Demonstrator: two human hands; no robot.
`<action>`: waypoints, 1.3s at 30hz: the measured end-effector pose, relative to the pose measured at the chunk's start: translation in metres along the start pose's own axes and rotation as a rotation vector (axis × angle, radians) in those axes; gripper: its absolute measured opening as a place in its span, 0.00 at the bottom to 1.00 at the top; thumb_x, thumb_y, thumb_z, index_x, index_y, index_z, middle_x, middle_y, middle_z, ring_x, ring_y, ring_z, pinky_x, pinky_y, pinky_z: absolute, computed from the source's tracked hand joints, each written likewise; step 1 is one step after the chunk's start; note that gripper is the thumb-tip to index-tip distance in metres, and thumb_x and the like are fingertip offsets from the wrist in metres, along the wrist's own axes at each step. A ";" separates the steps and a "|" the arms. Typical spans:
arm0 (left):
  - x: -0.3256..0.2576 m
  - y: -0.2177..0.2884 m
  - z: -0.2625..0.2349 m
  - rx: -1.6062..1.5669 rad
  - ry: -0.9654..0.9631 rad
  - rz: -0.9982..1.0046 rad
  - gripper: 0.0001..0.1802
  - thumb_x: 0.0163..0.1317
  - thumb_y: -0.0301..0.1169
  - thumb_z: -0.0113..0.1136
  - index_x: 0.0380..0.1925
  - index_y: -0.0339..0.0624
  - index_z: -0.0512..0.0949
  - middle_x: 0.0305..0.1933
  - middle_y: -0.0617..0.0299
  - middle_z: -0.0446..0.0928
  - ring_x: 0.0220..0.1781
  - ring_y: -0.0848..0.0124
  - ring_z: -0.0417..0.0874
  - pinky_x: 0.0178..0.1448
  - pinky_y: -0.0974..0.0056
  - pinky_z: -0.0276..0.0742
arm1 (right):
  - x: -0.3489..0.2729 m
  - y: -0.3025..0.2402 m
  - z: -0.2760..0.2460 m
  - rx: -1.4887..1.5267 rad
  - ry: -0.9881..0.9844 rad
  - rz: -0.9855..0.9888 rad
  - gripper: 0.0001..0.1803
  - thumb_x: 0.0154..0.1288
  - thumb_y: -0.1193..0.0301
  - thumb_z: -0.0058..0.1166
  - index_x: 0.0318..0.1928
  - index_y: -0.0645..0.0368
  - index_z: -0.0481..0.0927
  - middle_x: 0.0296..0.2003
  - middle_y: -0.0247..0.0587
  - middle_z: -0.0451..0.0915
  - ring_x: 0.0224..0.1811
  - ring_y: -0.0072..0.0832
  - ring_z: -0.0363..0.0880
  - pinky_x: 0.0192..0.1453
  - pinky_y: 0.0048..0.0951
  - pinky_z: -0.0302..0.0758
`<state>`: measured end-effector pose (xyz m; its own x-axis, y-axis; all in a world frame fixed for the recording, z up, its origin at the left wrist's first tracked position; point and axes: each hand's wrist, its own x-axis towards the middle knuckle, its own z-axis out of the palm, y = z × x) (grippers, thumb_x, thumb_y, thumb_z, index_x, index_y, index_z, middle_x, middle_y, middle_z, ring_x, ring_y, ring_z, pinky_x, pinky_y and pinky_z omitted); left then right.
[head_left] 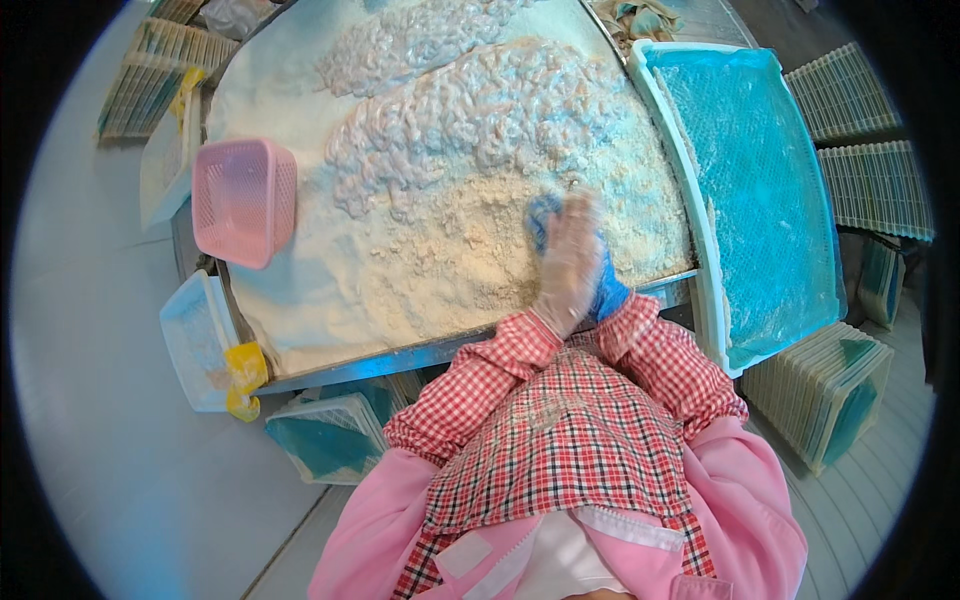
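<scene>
My fingers (572, 225) in the clear plastic glove lie flat and loose over my blue-gloved hand (600, 285), both pressing the pale crumb coating (430, 260) heaped across the table (400, 358), holding nothing I can see.

floor (110, 420): pale grey | stacked trays (825, 390) right | daylight
</scene>
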<state>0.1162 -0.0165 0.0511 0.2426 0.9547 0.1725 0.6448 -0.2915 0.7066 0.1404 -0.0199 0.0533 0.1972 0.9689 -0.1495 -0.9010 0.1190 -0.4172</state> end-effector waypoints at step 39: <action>0.024 -0.130 -0.068 0.265 0.334 -0.444 0.24 0.61 0.41 0.62 0.55 0.41 0.75 0.58 0.50 0.71 0.61 0.55 0.72 0.64 0.53 0.67 | 0.100 -0.306 -0.136 -0.537 0.339 0.519 0.23 0.73 0.52 0.46 0.58 0.54 0.75 0.43 0.35 0.79 0.38 0.24 0.77 0.40 0.29 0.78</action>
<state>-0.0112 0.0485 0.0099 -0.3027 0.9432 0.1368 0.8009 0.1739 0.5730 0.4890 0.0112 0.0438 -0.0109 0.7436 -0.6686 -0.6187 -0.5303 -0.5797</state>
